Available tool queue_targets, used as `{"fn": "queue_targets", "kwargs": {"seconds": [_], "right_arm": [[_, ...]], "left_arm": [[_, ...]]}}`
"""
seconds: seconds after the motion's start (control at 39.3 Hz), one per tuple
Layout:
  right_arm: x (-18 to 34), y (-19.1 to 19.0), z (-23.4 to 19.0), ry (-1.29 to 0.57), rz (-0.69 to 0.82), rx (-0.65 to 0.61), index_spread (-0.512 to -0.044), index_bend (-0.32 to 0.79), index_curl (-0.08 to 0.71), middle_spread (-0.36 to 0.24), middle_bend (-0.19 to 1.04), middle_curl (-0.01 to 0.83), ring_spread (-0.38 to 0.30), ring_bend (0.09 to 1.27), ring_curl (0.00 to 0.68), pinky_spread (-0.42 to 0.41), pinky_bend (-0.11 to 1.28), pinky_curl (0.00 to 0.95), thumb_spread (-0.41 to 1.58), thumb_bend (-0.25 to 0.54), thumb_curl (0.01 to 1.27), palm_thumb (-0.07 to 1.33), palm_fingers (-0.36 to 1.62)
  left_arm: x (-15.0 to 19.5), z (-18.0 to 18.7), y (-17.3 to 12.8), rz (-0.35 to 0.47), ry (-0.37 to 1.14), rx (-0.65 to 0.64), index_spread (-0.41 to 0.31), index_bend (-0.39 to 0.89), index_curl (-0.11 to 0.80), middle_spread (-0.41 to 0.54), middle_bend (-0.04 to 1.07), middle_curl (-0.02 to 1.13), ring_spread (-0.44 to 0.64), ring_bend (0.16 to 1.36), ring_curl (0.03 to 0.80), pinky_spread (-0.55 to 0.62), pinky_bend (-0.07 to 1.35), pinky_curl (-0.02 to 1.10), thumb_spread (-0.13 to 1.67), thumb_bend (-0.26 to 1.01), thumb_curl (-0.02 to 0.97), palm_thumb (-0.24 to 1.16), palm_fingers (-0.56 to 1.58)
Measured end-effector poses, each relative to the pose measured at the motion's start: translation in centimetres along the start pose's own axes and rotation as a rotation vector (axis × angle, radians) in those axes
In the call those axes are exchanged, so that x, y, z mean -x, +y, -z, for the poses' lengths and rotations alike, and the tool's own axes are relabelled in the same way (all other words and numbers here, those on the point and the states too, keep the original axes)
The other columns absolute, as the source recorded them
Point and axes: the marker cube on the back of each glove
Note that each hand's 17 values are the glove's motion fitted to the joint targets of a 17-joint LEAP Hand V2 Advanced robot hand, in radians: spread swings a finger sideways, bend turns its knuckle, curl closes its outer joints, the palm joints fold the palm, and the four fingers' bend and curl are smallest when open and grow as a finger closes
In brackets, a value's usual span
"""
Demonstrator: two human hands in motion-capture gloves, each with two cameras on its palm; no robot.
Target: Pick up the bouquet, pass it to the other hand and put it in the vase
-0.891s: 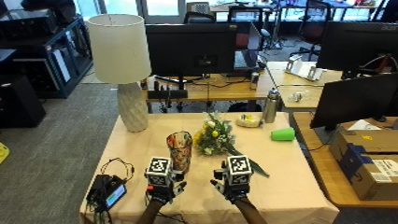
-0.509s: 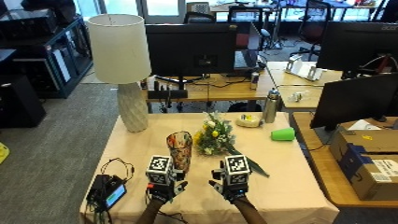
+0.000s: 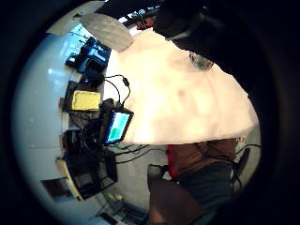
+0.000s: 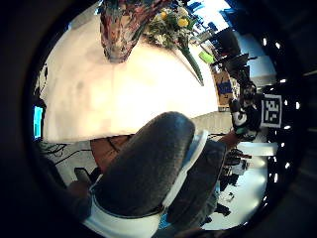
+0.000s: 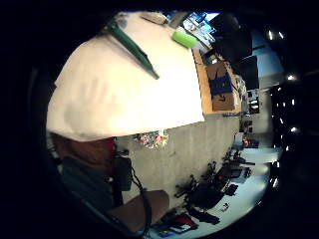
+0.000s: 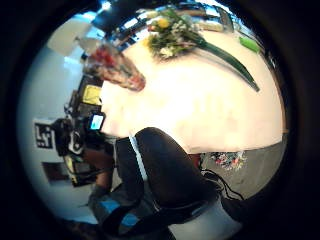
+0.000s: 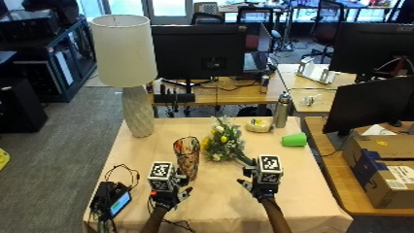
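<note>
Both hands, left (image 7: 167, 196) and right (image 7: 257, 187), hover empty with fingers spread over the counter (image 7: 304, 170); bouquet (image 7: 220, 143) lies beside the vase (image 7: 187, 158).

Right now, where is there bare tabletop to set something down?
Free: between the lamp and vase, and the right side below the green cup. Crowded: the middle, where the bouquet lies beside the vase, just ahead of both hands.

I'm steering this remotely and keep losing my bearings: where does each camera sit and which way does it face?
Outside view: above, behind the person, facing bouquet, vase, left hand, right hand.
Left little finger: faces tablecloth, lap.
Left thumb: faces vase, bouquet; own finger shows.
Right little finger: faces bouquet's stems.
Right thumb: faces bouquet, vase; own finger shows.
Shared: bouquet, vase.
</note>
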Motion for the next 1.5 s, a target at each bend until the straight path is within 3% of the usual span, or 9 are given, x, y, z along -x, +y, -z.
{"fn": "queue_targets", "kwargs": {"seconds": [0.23,0.48,0.64,0.74,0.97,1.15,1.25,1.32,1.5], "right_arm": [[-8.0,-7.1,-4.4,-0.053,-0.092,0.017,-0.381,0.11,0.196,0.051,0.22,0.284,0.194,0.25,0.194,0.318,0.53,0.326,1.10,-0.010,0.22,0.22,-0.01],[-11.2,-12.2,-8.9,-0.128,-0.127,0.022,-0.381,0.11,0.188,0.060,0.21,0.298,0.204,0.24,0.203,0.319,0.55,0.336,1.08,-0.013,0.26,0.28,-0.04],[-8.0,-9.7,-5.7,-0.263,-0.041,0.090,-0.376,0.12,0.193,0.061,0.21,0.307,0.203,0.24,0.210,0.320,0.55,0.339,1.07,-0.013,0.27,0.33,-0.04],[-7.1,-9.8,-7.6,-0.329,-0.026,0.230,-0.372,0.13,0.196,0.050,0.22,0.314,0.198,0.24,0.216,0.319,0.55,0.340,1.08,0.011,0.29,0.41,0.00],[-6.4,-10.8,-10.1,-0.432,-0.018,0.264,-0.355,0.16,0.215,-0.005,0.24,0.331,0.170,0.31,0.241,0.297,0.52,0.329,1.10,0.073,0.35,0.63,0.13],[-7.2,-12.4,-10.5,-0.291,-0.196,0.015,-0.323,0.35,0.304,-0.063,0.27,0.349,0.039,0.36,0.254,0.247,0.40,0.286,1.10,0.164,0.42,0.86,0.68],[-7.3,-12.4,-10.2,-0.266,-0.193,-0.027,-0.304,0.28,0.309,-0.112,0.34,0.383,-0.078,0.51,0.305,0.117,0.38,0.283,0.99,0.120,0.45,0.88,1.07],[-7.4,-12.2,-10.2,-0.274,-0.199,-0.029,-0.283,0.19,0.329,-0.127,0.39,0.421,-0.120,0.61,0.372,-0.044,0.53,0.355,0.92,0.081,0.47,0.87,1.33],[-7.2,-11.9,-10.3,-0.339,-0.221,-0.110,-0.260,0.18,0.366,-0.147,0.59,0.512,-0.161,0.85,0.485,-0.193,0.59,0.418,0.85,0.026,0.50,0.89,1.51]], "left_arm": [[0.3,-1.6,-1.0,0.010,0.007,0.013,0.002,0.10,0.157,0.224,0.25,0.29,0.46,0.59,0.235,0.46,0.65,0.31,0.93,-0.06,0.098,-0.08,0.13],[0.1,-1.4,-0.8,0.003,0.013,0.014,0.006,0.11,0.166,0.227,0.26,0.31,0.46,0.61,0.244,0.46,0.66,0.32,0.93,-0.07,0.121,-0.08,0.11],[0.2,-2.1,-1.2,0.002,0.017,0.008,0.006,0.11,0.170,0.234,0.26,0.31,0.46,0.62,0.249,0.46,0.67,0.33,0.93,-0.07,0.130,-0.08,0.10],[0.2,-2.5,-1.4,0.002,0.013,0.012,0.007,0.11,0.173,0.236,0.26,0.32,0.46,0.62,0.251,0.46,0.67,0.33,0.93,-0.07,0.135,-0.08,0.10],[0.2,-2.4,-1.2,-0.001,0.014,0.029,0.007,0.11,0.179,0.238,0.26,0.32,0.46,0.63,0.256,0.46,0.68,0.33,0.94,-0.07,0.143,-0.08,0.09],[0.4,-2.6,-1.0,0.009,0.017,0.047,0.007,0.11,0.184,0.239,0.26,0.33,0.46,0.63,0.256,0.46,0.68,0.33,0.94,-0.07,0.148,-0.08,0.09],[0.7,-3.1,-1.5,0.005,0.024,0.032,0.007,0.11,0.186,0.239,0.26,0.33,0.46,0.63,0.256,0.46,0.68,0.34,0.94,-0.07,0.150,-0.08,0.09],[0.9,-3.5,-2.0,0.006,0.025,0.015,0.007,0.11,0.187,0.239,0.26,0.33,0.47,0.63,0.256,0.46,0.68,0.34,0.94,-0.07,0.151,-0.08,0.09],[0.1,-2.7,-1.8,0.002,0.059,0.017,0.007,0.11,0.190,0.240,0.26,0.33,0.47,0.63,0.256,0.46,0.69,0.34,0.94,-0.07,0.153,-0.08,0.09]]}}
